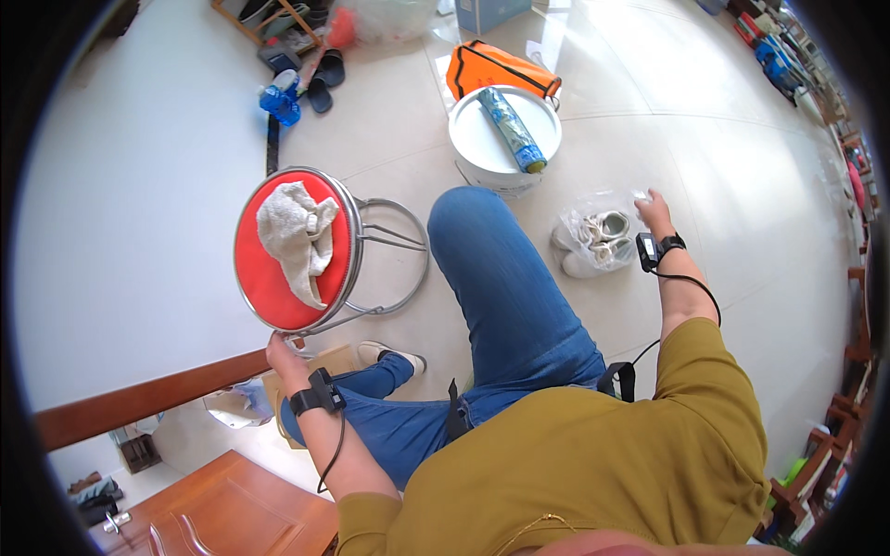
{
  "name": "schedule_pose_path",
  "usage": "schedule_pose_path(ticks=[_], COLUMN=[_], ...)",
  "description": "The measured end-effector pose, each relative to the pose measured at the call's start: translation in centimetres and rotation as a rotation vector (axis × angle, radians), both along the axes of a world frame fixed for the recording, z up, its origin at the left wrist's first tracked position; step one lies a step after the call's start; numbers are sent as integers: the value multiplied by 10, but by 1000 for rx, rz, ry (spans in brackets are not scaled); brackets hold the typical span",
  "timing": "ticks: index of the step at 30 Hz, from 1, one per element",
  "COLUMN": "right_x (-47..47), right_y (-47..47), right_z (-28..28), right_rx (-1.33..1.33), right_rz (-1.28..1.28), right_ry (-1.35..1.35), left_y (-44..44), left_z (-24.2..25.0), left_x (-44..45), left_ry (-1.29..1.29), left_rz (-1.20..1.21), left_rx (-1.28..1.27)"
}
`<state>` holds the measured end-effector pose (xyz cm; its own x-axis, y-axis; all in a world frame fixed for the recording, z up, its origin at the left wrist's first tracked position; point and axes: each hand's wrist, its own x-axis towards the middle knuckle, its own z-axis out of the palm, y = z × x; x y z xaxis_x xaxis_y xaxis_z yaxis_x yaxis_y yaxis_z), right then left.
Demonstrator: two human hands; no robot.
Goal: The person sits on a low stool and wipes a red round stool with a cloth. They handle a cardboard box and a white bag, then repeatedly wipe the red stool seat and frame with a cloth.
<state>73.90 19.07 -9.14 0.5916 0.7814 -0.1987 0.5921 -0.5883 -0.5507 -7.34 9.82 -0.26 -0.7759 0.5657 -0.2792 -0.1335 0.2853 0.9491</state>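
On the right, my right hand point(653, 210) grips the edge of a clear plastic bag point(576, 221). A pair of whitish shoes point(606, 236) sits in that bag on the floor. My left hand point(284, 353) is at the lower left, just below the rim of a round red stool point(252, 267) with metal legs. A bit of something pale shows at its fingers; I cannot tell what it is or whether the hand holds it. A crumpled whitish cloth point(295, 233) lies on the stool's seat.
Ahead stands a white lidded bucket point(469, 135) with a blue-green patterned roll point(511, 128) on its lid. An orange bag point(497, 66) lies behind it. Dark slippers point(320, 94) and blue bottles point(281, 104) are at the upper left. A wooden door point(229, 507) stands at the lower left.
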Motion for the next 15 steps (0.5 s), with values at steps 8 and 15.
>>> schedule_pose_path(ticks=[8,15], right_x=[39,171], right_y=[-29,-161], right_z=[-55,-51], right_rx=[-19,-70], right_rz=[-71,-195], right_ry=[426,120], left_y=[-4,-12], left_z=[5,-12], left_x=[8,-17], left_ry=[-152,228], left_rz=[113,-147], left_rx=[-3,-22])
